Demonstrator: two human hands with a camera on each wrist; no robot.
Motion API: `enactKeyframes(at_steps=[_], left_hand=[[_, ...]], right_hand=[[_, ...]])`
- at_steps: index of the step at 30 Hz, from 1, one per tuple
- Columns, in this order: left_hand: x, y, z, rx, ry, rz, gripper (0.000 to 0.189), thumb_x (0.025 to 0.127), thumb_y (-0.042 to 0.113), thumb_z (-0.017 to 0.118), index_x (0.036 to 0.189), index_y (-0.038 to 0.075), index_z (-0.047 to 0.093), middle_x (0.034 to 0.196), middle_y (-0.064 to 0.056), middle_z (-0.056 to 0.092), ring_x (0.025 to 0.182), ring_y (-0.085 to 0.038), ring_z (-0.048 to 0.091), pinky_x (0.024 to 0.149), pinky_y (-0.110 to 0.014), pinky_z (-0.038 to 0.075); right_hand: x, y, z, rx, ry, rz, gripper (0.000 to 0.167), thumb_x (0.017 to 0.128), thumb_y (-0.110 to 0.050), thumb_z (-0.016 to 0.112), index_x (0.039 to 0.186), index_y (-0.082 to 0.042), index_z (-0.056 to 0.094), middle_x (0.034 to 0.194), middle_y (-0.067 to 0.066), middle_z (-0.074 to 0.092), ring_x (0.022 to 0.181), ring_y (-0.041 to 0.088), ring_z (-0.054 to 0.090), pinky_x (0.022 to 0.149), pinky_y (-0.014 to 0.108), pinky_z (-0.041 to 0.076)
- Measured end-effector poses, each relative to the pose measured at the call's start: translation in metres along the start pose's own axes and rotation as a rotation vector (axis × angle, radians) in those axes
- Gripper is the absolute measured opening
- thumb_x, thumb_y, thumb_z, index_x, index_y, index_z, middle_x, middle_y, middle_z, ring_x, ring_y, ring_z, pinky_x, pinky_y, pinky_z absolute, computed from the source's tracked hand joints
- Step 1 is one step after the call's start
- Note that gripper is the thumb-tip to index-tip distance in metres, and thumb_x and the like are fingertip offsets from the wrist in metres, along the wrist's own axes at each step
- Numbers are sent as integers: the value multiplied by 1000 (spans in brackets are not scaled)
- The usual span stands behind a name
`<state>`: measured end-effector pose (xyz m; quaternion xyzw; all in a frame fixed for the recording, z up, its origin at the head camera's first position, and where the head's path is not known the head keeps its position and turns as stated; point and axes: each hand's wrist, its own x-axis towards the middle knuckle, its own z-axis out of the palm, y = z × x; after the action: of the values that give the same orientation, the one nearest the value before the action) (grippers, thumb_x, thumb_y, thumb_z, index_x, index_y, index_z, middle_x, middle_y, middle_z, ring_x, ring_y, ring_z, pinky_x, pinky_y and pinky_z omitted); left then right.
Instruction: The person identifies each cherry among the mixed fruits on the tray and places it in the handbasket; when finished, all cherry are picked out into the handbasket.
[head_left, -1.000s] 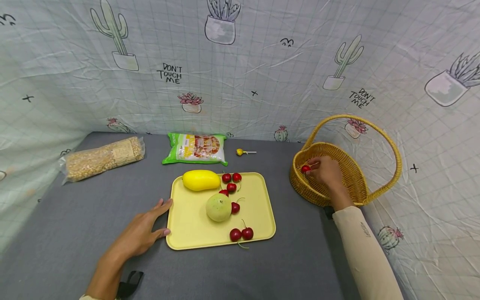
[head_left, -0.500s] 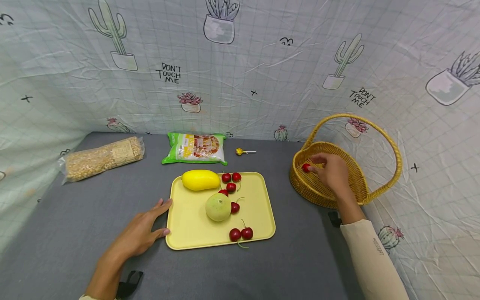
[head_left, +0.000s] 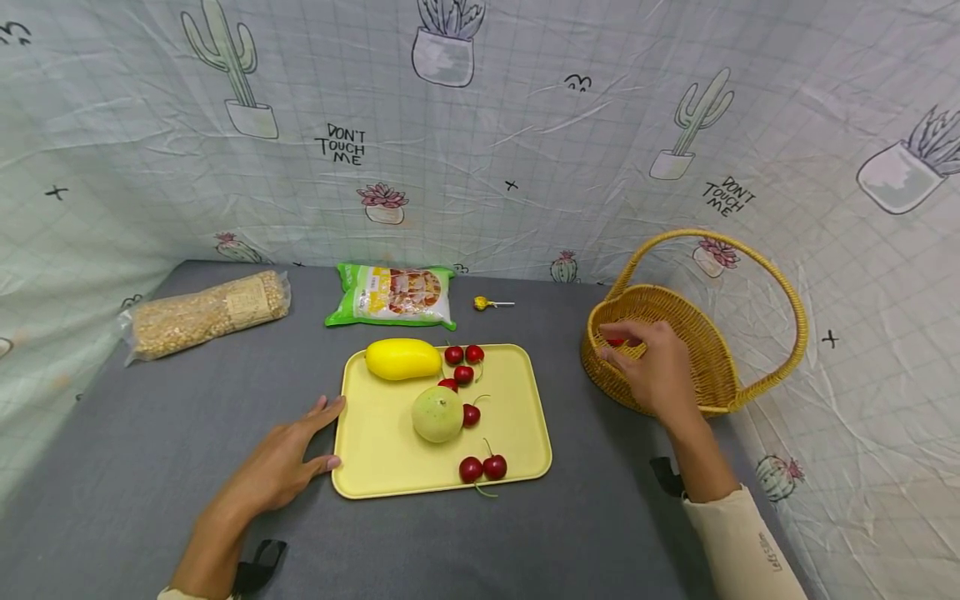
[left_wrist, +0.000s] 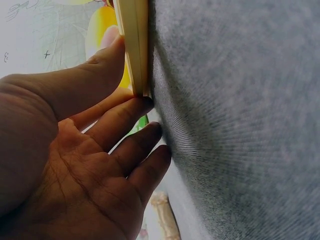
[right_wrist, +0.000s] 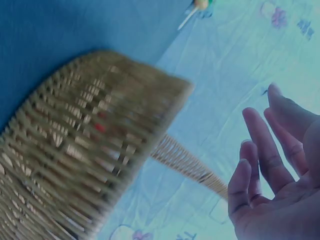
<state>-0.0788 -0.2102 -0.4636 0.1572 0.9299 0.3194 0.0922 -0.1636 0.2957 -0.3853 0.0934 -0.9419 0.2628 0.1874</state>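
My left hand [head_left: 273, 462] rests at the left edge of a yellow tray [head_left: 375, 454], thumb and fingertips touching its rim; the left wrist view shows the fingers extended. On the tray lie a yellow mango-like fruit [head_left: 403, 359], a pale green round fruit [head_left: 437, 415] and several red cherries [head_left: 471, 469]. My right hand [head_left: 660, 371] hovers over the near left rim of a wicker basket [head_left: 611, 383], holding nothing, its fingers loosely bent and apart. A red cherry [head_left: 615, 342] lies inside the basket, partly hidden behind the fingers.
Behind the tray lie a green and white food packet [head_left: 397, 296] and a small yellow lollipop [head_left: 491, 303]. A clear bag of corn kernels [head_left: 210, 315] lies at the back left. The basket's tall handle [head_left: 795, 317] arches up at the right, near the patterned cloth.
The right hand let go of the cherry inside the basket, then rose and drew back toward the basket's near rim. The left hand and tray stayed where they were.
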Motion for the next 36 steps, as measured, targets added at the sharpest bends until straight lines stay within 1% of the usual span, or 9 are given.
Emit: enactKeyframes(at_steps=[5, 9, 15, 19, 24, 27, 31, 34, 36], left_hand=[[0, 0, 0, 0, 0, -1, 85, 92, 14, 83, 164, 4, 39, 168, -26, 37, 154, -51, 38, 114, -71, 42], [0, 1, -1, 3, 0, -4, 85, 92, 14, 83, 164, 4, 39, 167, -27, 37, 153, -51, 38, 113, -71, 42], [0, 3, -1, 6, 0, -7, 86, 92, 14, 83, 164, 4, 39, 168, -28, 36, 153, -51, 38, 113, -71, 42], [1, 3, -1, 10, 0, -6, 85, 92, 14, 83, 164, 4, 39, 167, -28, 37, 153, -51, 38, 113, -71, 43], [0, 4, -1, 16, -1, -7, 85, 92, 14, 83, 164, 4, 40, 167, -28, 37, 153, -51, 39, 113, -71, 43], [0, 3, -1, 19, -4, -12, 86, 92, 15, 83, 164, 4, 39, 167, -28, 37, 153, -51, 39, 113, -71, 42], [0, 3, 0, 13, -6, -16, 86, 92, 14, 83, 164, 5, 39, 167, -28, 36, 153, -51, 38, 114, -71, 42], [0, 3, 0, 7, -7, -15, 85, 92, 14, 83, 165, 4, 39, 168, -28, 36, 153, -51, 37, 114, -72, 42], [0, 3, 0, 5, -8, -15, 85, 92, 13, 83, 165, 4, 39, 168, -28, 36, 154, -51, 37, 114, -72, 42]], right_hand=[[-18, -15, 5, 0, 14, -46, 34, 82, -17, 94, 114, -15, 84, 100, 5, 82, 88, 23, 62, 69, 30, 44], [-32, -24, 10, 53, -2, -65, 36, 78, -17, 95, 113, -17, 85, 97, 1, 79, 83, 19, 59, 66, 28, 45], [-50, -35, 23, 121, -53, -94, 40, 75, -16, 96, 113, -20, 85, 98, -2, 79, 80, 8, 50, 68, 26, 46], [-62, -42, 33, 136, -107, -105, 40, 75, -17, 97, 113, -21, 85, 92, -6, 72, 80, 5, 49, 69, 27, 49], [-74, -52, 44, 152, -174, -122, 41, 73, -20, 99, 112, -23, 84, 86, -10, 64, 79, 7, 51, 67, 26, 49], [-79, -57, 49, 173, -209, -134, 41, 72, -20, 99, 110, -24, 85, 85, -9, 66, 81, 11, 55, 66, 27, 51], [-86, -62, 56, 206, -260, -151, 41, 72, -20, 99, 110, -23, 85, 86, -3, 67, 84, 18, 58, 66, 25, 50], [-91, -65, 62, 215, -302, -163, 41, 72, -20, 99, 110, -24, 85, 87, 0, 69, 84, 20, 59, 66, 22, 48], [-94, -67, 66, 218, -333, -170, 40, 73, -21, 98, 111, -24, 84, 90, -1, 73, 85, 20, 59, 68, 22, 48]])
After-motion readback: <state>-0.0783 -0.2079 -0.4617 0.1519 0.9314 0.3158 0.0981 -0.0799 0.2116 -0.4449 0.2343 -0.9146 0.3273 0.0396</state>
